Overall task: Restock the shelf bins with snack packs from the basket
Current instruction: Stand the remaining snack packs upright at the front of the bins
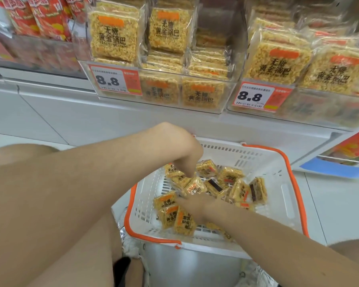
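A white basket with an orange rim (pixel 294 193) stands below the shelf and holds several small yellow snack packs (pixel 239 190). My left hand (pixel 179 151) reaches down into it from the left, its fingertips pinching a tilted snack pack (pixel 195 186). Coming from the lower right, my right hand (pixel 197 205) lies low in the basket and grips two upright packs (pixel 177 219) at the near-left side. Above, a clear shelf bin (pixel 226 100) and a second bin to its right (pixel 319 112) are stacked with larger packs of the same snack.
Price tags reading 8.8 (pixel 114 79) hang on the bin fronts. Red snack bags (pixel 39 15) fill the upper left shelf. The basket rests on a grey stand (pixel 191 266). White cabinet fronts (pixel 50 112) run below the shelf. My knees and shoes show at the bottom.
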